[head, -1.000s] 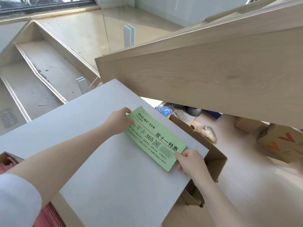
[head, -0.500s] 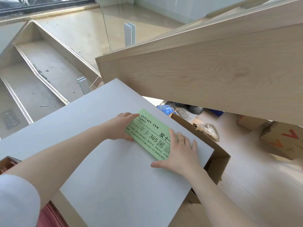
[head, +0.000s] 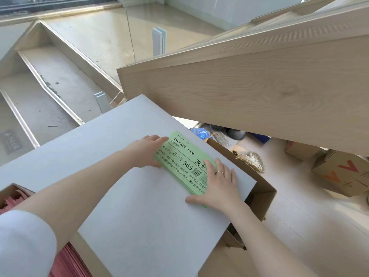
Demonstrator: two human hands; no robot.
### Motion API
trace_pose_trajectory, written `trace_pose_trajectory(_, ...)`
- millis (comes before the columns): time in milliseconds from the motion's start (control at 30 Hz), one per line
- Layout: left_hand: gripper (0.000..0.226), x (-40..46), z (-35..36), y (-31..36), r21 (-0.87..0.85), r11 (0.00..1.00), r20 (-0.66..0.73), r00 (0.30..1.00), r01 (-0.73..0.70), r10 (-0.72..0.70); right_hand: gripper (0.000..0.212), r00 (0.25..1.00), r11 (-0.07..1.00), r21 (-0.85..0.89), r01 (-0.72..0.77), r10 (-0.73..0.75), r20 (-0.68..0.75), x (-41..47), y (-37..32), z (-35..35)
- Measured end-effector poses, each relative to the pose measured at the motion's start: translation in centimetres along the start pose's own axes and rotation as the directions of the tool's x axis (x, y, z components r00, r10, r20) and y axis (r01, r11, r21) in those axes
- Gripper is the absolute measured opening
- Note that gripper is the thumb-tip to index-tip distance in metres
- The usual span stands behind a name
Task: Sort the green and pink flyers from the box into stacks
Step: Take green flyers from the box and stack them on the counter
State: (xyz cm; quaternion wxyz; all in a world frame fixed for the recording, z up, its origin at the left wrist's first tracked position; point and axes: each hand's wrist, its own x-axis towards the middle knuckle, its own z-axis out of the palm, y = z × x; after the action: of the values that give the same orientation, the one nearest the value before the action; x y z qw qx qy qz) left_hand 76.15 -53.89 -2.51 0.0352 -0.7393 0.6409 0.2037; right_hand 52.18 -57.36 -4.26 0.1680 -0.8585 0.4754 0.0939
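Note:
A green flyer with black print lies on a grey board, near the board's right edge; edges of more green sheets show under it. My left hand rests flat against its upper left end, fingers straight. My right hand lies flat on its lower right end, fingers spread. Pink flyers sit in a cardboard box at the lower left, partly hidden by my left arm and the board.
An open brown cardboard box sits under the board's right edge. A wooden stair stringer slants overhead to the right. On the floor lie a straw brush and more cartons. Steps descend at left.
My right hand moved from pinching the flyer's lower corner to lying flat on top of it. The flyer shifted slightly up and right, and my left hand's fingers straightened along its end.

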Motion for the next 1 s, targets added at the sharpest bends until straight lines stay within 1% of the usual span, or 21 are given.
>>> trace_pose_trajectory(33,0.089,-0.6,-0.6,0.3,0.016,1.000,-0.019,1.000,0.012,-0.012,0.125,1.000,1.000,0.025,0.003,-0.002,-0.009,-0.3,0.0,-0.3)
trace_pose_trajectory(67,0.090,-1.4,-1.2,0.6,0.004,1.000,-0.049,0.999,0.024,-0.023,0.127,0.999,0.998,0.060,0.019,-0.017,-0.046,-0.8,0.0,-0.7)
trace_pose_trajectory(133,0.085,-3.7,-2.7,1.4,-0.118,0.991,-0.099,0.993,0.056,-0.068,0.125,0.986,0.983,0.142,0.115,-0.096,-0.135,-2.1,-0.2,-1.6)
trace_pose_trajectory(200,0.078,-6.9,-4.0,2.3,-0.239,0.970,-0.171,0.980,0.054,-0.097,0.115,0.957,0.932,0.243,0.267,-0.226,-0.184,-3.7,-1.1,-2.4)
trace_pose_trajectory(300,0.067,-12.8,-5.1,3.7,-0.305,0.950,-0.320,0.932,0.066,-0.168,0.087,0.870,0.785,0.374,0.493,-0.431,-0.241,-5.8,-3.2,-3.4)
trace_pose_trajectory(333,0.063,-15.0,-5.0,4.0,-0.335,0.939,-0.379,0.901,0.077,-0.209,0.076,0.830,0.729,0.398,0.557,-0.489,-0.267,-6.5,-4.0,-3.5)
trace_pose_trajectory(400,0.052,-19.8,-4.4,4.6,-0.427,0.897,-0.479,0.815,0.109,-0.327,0.055,0.737,0.614,0.409,0.675,-0.592,-0.326,-8.0,-5.6,-3.7)
trace_pose_trajectory(467,0.040,-24.7,-3.3,5.0,-0.508,0.842,-0.500,0.735,0.180,-0.458,0.041,0.661,0.524,0.414,0.744,-0.666,-0.346,-10.3,-6.9,-3.8)
trace_pose_trajectory(567,0.029,-31.4,-2.1,4.7,-0.558,0.777,-0.513,0.615,0.291,-0.599,0.026,0.525,0.380,0.392,0.838,-0.755,-0.392,-13.6,-8.9,-4.3)
trace_pose_trajectory(633,0.025,-34.8,-1.0,4.1,-0.568,0.744,-0.493,0.577,0.353,-0.651,0.019,0.450,0.318,0.362,0.876,-0.808,-0.380,-15.4,-10.3,-4.7)
trace_pose_trajectory(700,0.024,-37.4,0.4,3.2,-0.565,0.722,-0.448,0.586,0.400,-0.675,0.017,0.410,0.295,0.344,0.891,-0.849,-0.333,-17.2,-11.7,-4.6)
trace_pose_trajectory(767,0.026,-39.5,2.0,2.3,-0.515,0.735,-0.405,0.631,0.441,-0.662,0.014,0.394,0.297,0.334,0.894,-0.877,-0.274,-18.7,-13.1,-3.8)
trace_pose_trajectory(833,0.032,-41.1,3.3,1.2,-0.399,0.781,-0.379,0.689,0.481,-0.618,0.012,0.398,0.321,0.304,0.897,-0.887,-0.235,-20.0,-14.7,-2.8)
trace_pose_trajectory(900,0.040,-42.4,3.9,-0.1,-0.323,0.808,-0.337,0.737,0.493,-0.585,0.015,0.446,0.400,0.246,0.883,-0.878,-0.176,-21.1,-16.2,-1.7)
trace_pose_trajectory(933,0.043,-42.9,4.0,-0.6,-0.303,0.816,-0.302,0.762,0.493,-0.572,0.018,0.487,0.459,0.191,0.868,-0.863,-0.136,-21.6,-16.8,-1.2)
trace_pose_trajectory(1000,0.052,-43.5,4.2,-1.7,-0.253,0.844,-0.229,0.818,0.474,-0.528,0.021,0.594,0.585,0.117,0.803,-0.802,-0.068,-22.9,-17.6,-0.3)
